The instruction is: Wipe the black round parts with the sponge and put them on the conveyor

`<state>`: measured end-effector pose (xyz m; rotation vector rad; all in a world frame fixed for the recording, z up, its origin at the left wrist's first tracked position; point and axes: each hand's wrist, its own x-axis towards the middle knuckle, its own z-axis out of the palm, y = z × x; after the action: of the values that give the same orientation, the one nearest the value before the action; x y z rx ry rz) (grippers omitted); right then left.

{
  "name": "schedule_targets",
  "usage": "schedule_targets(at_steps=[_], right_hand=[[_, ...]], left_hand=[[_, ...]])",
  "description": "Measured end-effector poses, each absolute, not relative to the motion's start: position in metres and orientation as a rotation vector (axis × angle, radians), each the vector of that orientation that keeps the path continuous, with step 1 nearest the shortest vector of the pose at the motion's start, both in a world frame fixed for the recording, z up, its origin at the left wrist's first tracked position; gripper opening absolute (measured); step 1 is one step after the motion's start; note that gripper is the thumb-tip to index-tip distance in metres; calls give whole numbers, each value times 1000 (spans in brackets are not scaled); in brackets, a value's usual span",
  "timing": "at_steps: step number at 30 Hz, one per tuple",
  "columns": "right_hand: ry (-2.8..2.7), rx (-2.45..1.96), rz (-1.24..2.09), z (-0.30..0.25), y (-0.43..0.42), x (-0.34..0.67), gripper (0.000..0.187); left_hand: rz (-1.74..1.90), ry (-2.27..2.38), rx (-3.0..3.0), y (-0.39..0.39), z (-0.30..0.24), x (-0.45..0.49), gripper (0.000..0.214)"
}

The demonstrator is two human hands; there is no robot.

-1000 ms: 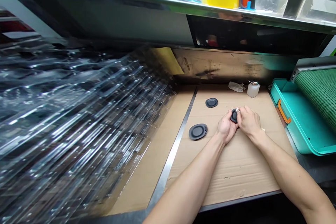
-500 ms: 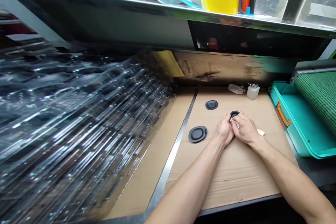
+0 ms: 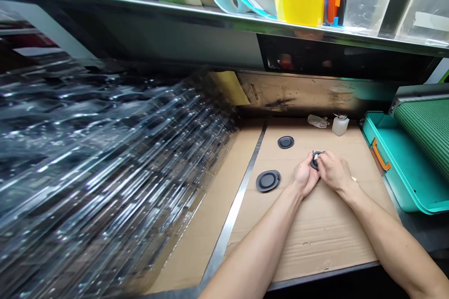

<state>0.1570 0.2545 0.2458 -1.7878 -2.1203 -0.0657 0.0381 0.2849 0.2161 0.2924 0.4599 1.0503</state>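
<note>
My left hand (image 3: 304,176) is closed around the edge of a small black oval part (image 3: 313,163), holding it tilted above the cardboard. The fingers of my right hand (image 3: 334,173) are pinched on a small white piece (image 3: 316,156) against the face of that part; its exact kind is too small to tell. To the left, two similar black oval parts lie flat: a nearer one (image 3: 268,181) and a farther one (image 3: 286,142). A small pale bit (image 3: 354,179) shows beside my right wrist, mostly hidden.
Stacked clear plastic trays (image 3: 115,173) fill the left side. Cardboard (image 3: 315,243) covers the worktop. At the back stand a white pump bottle (image 3: 340,124) and a crumpled clear bag (image 3: 318,121). A teal bin (image 3: 403,173) and green conveyor belt (image 3: 428,121) are right; a shelf (image 3: 224,17) hangs above.
The view has shifted slightly. My right hand has moved over the face of the black oval part, the white piece now resting on it, and the pale bit by my wrist is more covered.
</note>
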Motion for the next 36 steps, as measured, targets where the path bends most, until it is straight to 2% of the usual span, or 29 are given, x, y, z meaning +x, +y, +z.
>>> schedule_targets(at_steps=[6, 21, 36], right_hand=[[-1744, -1851, -136, 237, 265, 204, 29], [-1685, -1888, -22, 224, 276, 227, 30], [-1657, -1864, 37, 224, 277, 227, 28]], left_hand=[[1001, 454, 275, 289, 223, 26, 35], [930, 414, 234, 289, 232, 16, 38], [861, 411, 243, 282, 241, 9, 66]])
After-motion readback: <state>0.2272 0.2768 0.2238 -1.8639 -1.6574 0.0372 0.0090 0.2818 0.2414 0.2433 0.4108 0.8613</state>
